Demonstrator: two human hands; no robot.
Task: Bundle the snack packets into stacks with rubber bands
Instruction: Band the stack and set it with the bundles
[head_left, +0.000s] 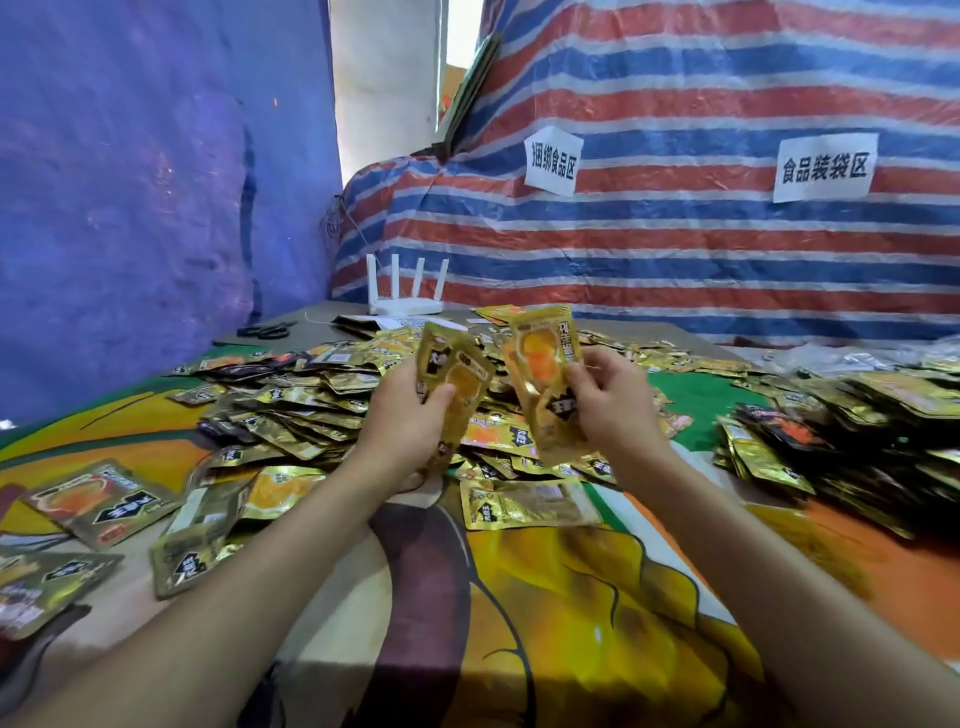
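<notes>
Early going here: the left hand (410, 421) grips a gold snack packet (451, 371), maybe a thin stack of them, hard to tell. The right hand (615, 400) pinches a second packet (543, 374) upright just beside it. Both are held up over the big loose heap (311, 400) on the printed tablecloth (571, 597). There's no rubber band in sight and no finished bundle I can make out, so nearly everything is left to do.

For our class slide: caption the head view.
Left hand and right hand each grip gold packets above the loose pile.
</notes>
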